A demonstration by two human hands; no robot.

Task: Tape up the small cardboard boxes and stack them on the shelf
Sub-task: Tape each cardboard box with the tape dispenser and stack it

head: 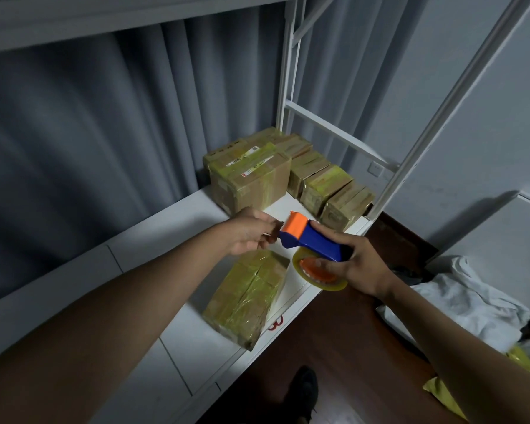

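1. Head view: the right hand (357, 264) grips the blue-and-orange tape dispenser (311, 240), fingers curled round its handle and the roll (318, 275) under it.
2. The left hand (251, 234) pinches at the dispenser's orange cutter end, seemingly on the free tape end; the tape itself is too faint to make out.
3. One box (247, 296) lies on the white shelf (153, 249) just below both hands, already heavily taped, its near corner close to the shelf's front edge.
4. More taped boxes (288, 172) sit packed together at the far right end of the shelf, the largest at their left.
5. Risks, as I judge them: the tape end could slip from the pinch and snap back onto the roll; a slack pull could let the strip fold and stick to itself; the toothed cutter sits beside the left fingers (268, 237); pressing tape down hard could nudge the near box off the edge.
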